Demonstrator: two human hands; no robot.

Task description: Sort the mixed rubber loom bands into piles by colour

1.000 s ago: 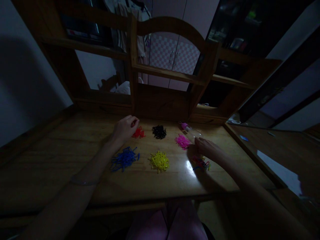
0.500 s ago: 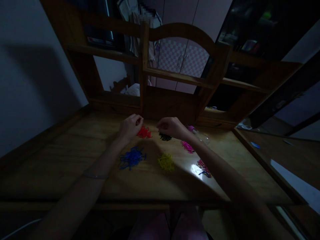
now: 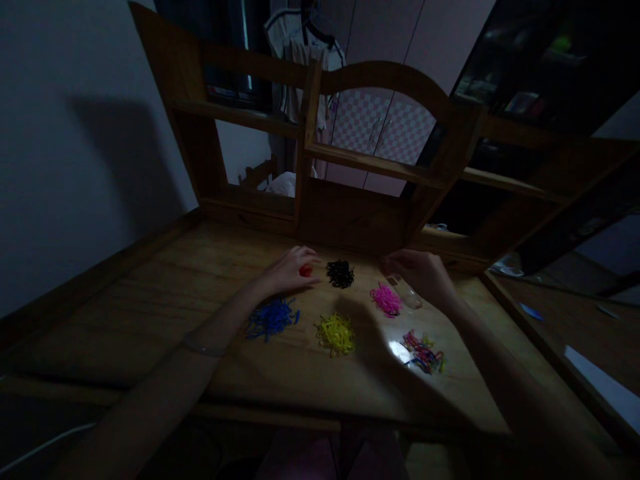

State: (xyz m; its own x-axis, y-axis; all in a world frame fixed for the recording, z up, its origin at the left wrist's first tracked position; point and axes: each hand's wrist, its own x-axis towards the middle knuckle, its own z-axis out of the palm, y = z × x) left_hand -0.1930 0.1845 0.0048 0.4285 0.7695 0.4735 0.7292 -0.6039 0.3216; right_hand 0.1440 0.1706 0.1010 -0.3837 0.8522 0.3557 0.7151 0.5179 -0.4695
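Observation:
My left hand (image 3: 294,271) curves over a pile of small red bands (image 3: 306,270), thumb and fingers apart, hiding most of the pile. Close by on its right lies a pile of black bands (image 3: 341,274). My right hand (image 3: 417,270) is above the far right of the table, fingers drawn together; what they hold, if anything, is too dark to see. Below it lies a clear plastic container (image 3: 411,297), partly covered, beside pink bands (image 3: 386,300). Nearer me are blue bands (image 3: 273,319), yellow bands (image 3: 336,335) and a mixed-colour pile (image 3: 424,352).
The wooden desk (image 3: 200,287) is dimly lit. A wooden shelf unit (image 3: 367,160) rises along its back edge, and a wall (image 3: 95,167) stands at the left. A white sheet (image 3: 603,380) lies at the far right.
My right hand has moved right, away from the black pile, to the clear container. My left hand has opened and shifted right over the red bands. The view has shifted slightly.

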